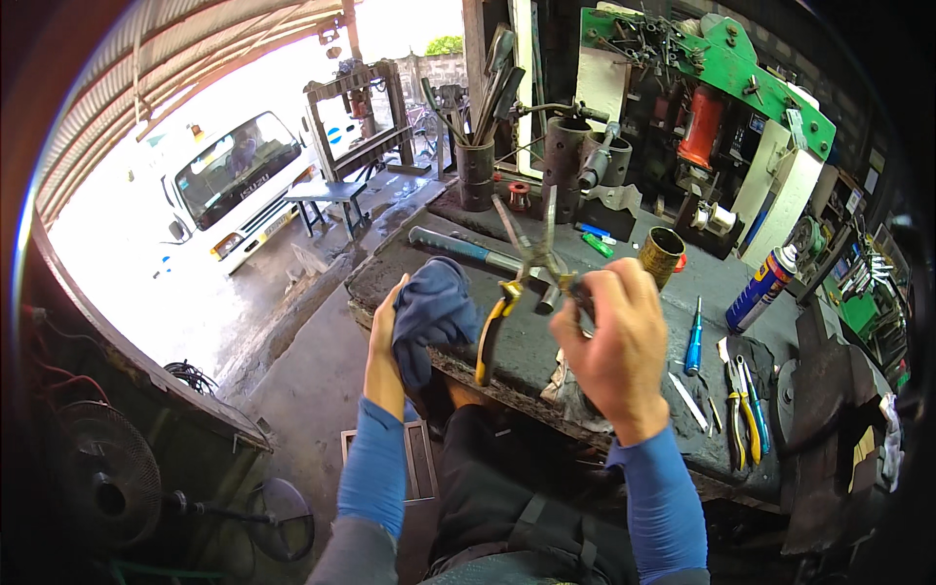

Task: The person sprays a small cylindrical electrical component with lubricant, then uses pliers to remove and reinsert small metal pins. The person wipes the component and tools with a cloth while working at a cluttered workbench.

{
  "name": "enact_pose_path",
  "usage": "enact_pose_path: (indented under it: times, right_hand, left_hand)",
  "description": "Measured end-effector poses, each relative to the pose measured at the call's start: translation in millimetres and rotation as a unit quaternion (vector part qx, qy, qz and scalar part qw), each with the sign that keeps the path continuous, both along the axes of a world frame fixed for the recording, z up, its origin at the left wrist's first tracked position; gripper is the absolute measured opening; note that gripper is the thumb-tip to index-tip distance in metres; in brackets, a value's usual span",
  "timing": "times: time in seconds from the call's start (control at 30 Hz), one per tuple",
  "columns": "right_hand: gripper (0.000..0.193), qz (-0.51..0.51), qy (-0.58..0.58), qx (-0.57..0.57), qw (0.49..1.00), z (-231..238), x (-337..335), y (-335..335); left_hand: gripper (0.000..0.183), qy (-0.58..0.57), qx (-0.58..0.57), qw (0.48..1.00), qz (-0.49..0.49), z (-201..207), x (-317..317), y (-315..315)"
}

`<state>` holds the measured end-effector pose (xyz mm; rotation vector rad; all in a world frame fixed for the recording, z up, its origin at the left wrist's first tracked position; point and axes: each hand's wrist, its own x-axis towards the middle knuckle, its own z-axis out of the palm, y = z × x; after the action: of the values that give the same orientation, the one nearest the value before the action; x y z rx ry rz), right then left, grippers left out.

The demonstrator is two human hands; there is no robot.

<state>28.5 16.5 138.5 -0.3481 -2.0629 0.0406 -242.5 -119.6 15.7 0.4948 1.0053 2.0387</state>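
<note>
Bare hands worked well apart at a workshop desk (721, 283), blue sleeves (375, 458) covering both forearms. The left hand (383, 341) was closed on a bunched dark blue cloth (434, 307), held up just off the desk's near edge. To its right, the right hand (619, 336) was clamped around one handle of long-nosed pliers (536, 255), raised over the desk with their jaws spread wide and pointing away from the worker; the other handle, yellow and black, hung free between the hands.

On the right side of the desk lay yellow-handled pliers (749, 429) and a blue screwdriver (694, 341). A hammer (453, 248) rested beyond the cloth, its head partly hidden behind the raised pliers. A blue and yellow spray can (760, 290) leaned to the right, while a brownish metal cup (663, 258) stood near a green lighter-like object (597, 244).

Farther back, a dark metal cylinder (476, 180) held a cluster of upright tools. Behind the desk rose a green steel beam (726, 63) above a red cylinder (700, 127). Outside, at left, stood a white truck (234, 239) in bright daylight.
</note>
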Motion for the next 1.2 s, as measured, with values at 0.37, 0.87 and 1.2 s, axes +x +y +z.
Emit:
enact_pose_path:
  times: [0.37, 0.87, 1.2]
  right_hand:
    - [0.021, 0.141, -0.036, -0.276, 0.950, -83, -98, -44]
    - [0.018, 0.348, 0.231, -0.776, 0.473, -105, -89, -55]
    - [0.047, 0.311, 0.096, -0.574, 0.751, -128, -88, -103]
  left_hand:
    - [0.031, 0.068, 0.058, 0.979, 0.181, 9, 85, -14]
    - [0.027, 0.210, -0.004, 0.966, 0.153, 53, 74, -75]
    - [0.029, 0.249, -0.025, 0.931, 0.266, 23, 93, -52]
